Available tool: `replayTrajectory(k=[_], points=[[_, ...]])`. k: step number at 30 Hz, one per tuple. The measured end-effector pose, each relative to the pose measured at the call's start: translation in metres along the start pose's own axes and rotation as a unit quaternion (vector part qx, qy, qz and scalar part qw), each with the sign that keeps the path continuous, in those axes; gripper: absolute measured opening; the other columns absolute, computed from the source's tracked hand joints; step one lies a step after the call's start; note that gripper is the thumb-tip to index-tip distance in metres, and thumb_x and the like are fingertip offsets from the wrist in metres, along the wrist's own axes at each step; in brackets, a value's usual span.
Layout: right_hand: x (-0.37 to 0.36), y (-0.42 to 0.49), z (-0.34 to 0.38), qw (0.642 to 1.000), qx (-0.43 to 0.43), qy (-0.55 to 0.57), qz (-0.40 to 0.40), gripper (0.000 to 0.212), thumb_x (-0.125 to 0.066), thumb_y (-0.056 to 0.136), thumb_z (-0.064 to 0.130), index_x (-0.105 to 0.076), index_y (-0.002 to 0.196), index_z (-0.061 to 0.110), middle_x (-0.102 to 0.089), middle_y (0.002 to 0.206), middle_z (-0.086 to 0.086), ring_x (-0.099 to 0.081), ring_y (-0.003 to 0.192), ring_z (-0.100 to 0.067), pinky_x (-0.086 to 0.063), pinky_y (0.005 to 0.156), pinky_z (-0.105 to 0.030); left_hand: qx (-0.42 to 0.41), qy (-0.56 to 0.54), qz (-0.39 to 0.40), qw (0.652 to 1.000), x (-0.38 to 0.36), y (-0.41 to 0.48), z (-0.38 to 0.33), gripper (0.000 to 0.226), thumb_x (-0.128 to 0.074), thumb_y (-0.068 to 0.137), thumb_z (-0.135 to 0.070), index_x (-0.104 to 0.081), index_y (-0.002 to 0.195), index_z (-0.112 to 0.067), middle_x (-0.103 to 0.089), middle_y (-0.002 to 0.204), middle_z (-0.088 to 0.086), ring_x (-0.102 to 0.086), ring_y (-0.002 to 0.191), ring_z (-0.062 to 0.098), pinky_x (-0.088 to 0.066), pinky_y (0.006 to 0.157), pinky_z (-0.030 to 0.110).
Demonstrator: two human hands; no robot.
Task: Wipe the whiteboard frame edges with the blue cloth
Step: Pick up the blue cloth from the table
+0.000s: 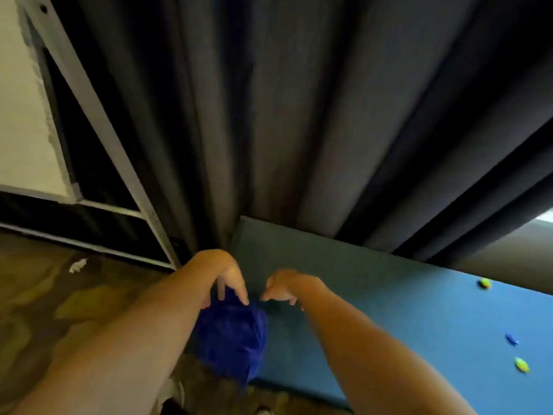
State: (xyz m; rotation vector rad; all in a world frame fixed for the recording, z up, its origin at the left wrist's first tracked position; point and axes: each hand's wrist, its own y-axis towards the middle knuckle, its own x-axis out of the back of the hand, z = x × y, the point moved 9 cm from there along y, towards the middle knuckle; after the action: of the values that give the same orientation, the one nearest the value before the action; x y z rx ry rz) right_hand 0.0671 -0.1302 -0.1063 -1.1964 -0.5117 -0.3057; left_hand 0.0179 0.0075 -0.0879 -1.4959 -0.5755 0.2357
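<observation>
A dark blue cloth (232, 339) hangs bunched at the left end of a blue board (389, 319) that leans below a dark curtain. My left hand (224, 277) is bent down over the top of the cloth, fingers gripping it. Just to its right, my right hand (284, 287) hovers at the board's surface with fingers curled downward and nothing visibly held. The board's left edge (236, 235) runs up behind my left hand. The lower part of the cloth covers the board's bottom left corner.
A heavy dark curtain (299, 115) fills the upper view. A grey metal frame (89, 103) stands at the left against a white wall. Small coloured magnets (522, 365) sit on the board's right part. The floor (45, 295) is mottled brown, with a white scrap (78, 265).
</observation>
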Motion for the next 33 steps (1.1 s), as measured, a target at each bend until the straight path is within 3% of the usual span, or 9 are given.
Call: replayTrajectory(k=[5, 9, 12, 14, 17, 21, 27, 30, 33], points=[[-0.073, 0.04, -0.009, 0.992, -0.033, 0.111, -0.04, 0.062, -0.067, 0.083, 0.045, -0.05, 0.132, 0.012, -0.051, 0.133, -0.011, -0.055, 0.114, -0.032, -0.05, 0.087, -0.041, -0.055, 0.034, -0.091, 0.994, -0.026, 0.055, 0.004, 0.058, -0.071, 0.085, -0.039, -0.052, 0.132, -0.011, -0.056, 0.135, 0.014, -0.059, 0.114, 0.032, -0.054, 0.075, 0.034], [-0.095, 0.05, -0.016, 0.952, -0.076, 0.268, -0.125, 0.044, -0.065, 0.082, 0.024, -0.049, 0.121, 0.012, -0.061, 0.118, -0.012, -0.06, 0.103, -0.034, -0.052, 0.079, -0.037, -0.092, -0.032, -0.272, 0.957, -0.023, 0.074, 0.015, 0.06, -0.072, 0.083, -0.031, -0.043, 0.132, -0.012, -0.05, 0.135, 0.016, -0.054, 0.119, 0.034, -0.048, 0.096, 0.041], [-0.105, 0.054, -0.012, 0.875, -0.086, 0.467, -0.094, 0.021, -0.063, 0.083, 0.012, -0.064, 0.104, 0.012, -0.07, 0.108, -0.013, -0.066, 0.087, -0.027, -0.053, 0.07, -0.038, -0.082, -0.143, -0.315, 0.935, -0.032, 0.077, 0.033, 0.08, -0.076, 0.078, -0.031, -0.029, 0.141, -0.023, -0.032, 0.139, 0.015, -0.047, 0.121, 0.039, -0.044, 0.088, 0.037], [-0.099, 0.052, 0.01, 0.798, -0.046, 0.6, -0.034, 0.02, -0.061, 0.083, 0.001, -0.066, 0.098, 0.014, -0.072, 0.101, -0.013, -0.067, 0.079, -0.023, -0.054, 0.063, -0.032, -0.128, -0.158, -0.284, 0.937, -0.03, 0.079, 0.036, 0.067, -0.075, 0.077, -0.03, -0.042, 0.135, -0.022, -0.042, 0.132, 0.011, -0.045, 0.122, 0.035, -0.038, 0.084, 0.03], [-0.066, 0.045, 0.048, 0.75, 0.038, 0.66, 0.02, 0.033, -0.052, 0.083, -0.008, -0.064, 0.109, 0.009, -0.068, 0.106, -0.017, -0.064, 0.095, -0.03, -0.054, 0.083, -0.041, -0.203, -0.241, -0.238, 0.919, -0.003, 0.066, 0.054, 0.036, -0.081, 0.07, -0.017, -0.07, 0.103, -0.01, -0.066, 0.098, 0.005, -0.061, 0.1, 0.022, -0.046, 0.081, 0.026], [0.004, 0.03, 0.109, 0.751, 0.135, 0.644, 0.062, 0.039, -0.05, 0.083, -0.011, -0.063, 0.115, 0.006, -0.069, 0.109, -0.017, -0.065, 0.099, -0.032, -0.053, 0.089, -0.043, -0.261, -0.364, -0.22, 0.866, 0.057, 0.008, 0.104, 0.027, -0.084, 0.067, -0.011, -0.071, 0.089, -0.004, -0.068, 0.086, 0.008, -0.062, 0.084, 0.019, -0.047, 0.078, 0.03], [0.142, -0.014, 0.282, 0.815, 0.287, 0.499, 0.066, 0.036, -0.052, 0.09, -0.002, -0.057, 0.126, -0.001, -0.066, 0.116, -0.018, -0.066, 0.1, -0.028, -0.055, 0.087, -0.038, -0.337, -0.512, -0.269, 0.743, 0.169, -0.123, 0.219, 0.02, -0.074, 0.079, -0.009, -0.058, 0.073, -0.021, -0.068, 0.071, -0.003, -0.066, 0.067, 0.011, -0.051, 0.056, 0.024], [0.215, -0.057, 0.394, 0.831, 0.361, 0.422, 0.04, 0.026, -0.055, 0.093, 0.008, -0.065, 0.116, 0.006, -0.071, 0.11, -0.012, -0.068, 0.097, -0.025, -0.054, 0.086, -0.038, -0.378, -0.549, -0.342, 0.662, 0.232, -0.204, 0.293, 0.009, -0.073, 0.083, -0.015, -0.065, 0.085, -0.02, -0.071, 0.086, 0.0, -0.066, 0.083, 0.017, -0.055, 0.062, 0.03], [0.276, -0.11, 0.493, 0.84, 0.422, 0.339, -0.026, 0.022, -0.057, 0.096, 0.018, -0.067, 0.114, 0.013, -0.073, 0.111, -0.007, -0.069, 0.1, -0.025, -0.055, 0.086, -0.04, -0.409, -0.541, -0.384, 0.626, 0.283, -0.283, 0.355, 0.028, -0.068, 0.088, -0.026, -0.07, 0.112, -0.013, -0.073, 0.114, 0.002, -0.066, 0.105, 0.023, -0.056, 0.079, 0.04]])
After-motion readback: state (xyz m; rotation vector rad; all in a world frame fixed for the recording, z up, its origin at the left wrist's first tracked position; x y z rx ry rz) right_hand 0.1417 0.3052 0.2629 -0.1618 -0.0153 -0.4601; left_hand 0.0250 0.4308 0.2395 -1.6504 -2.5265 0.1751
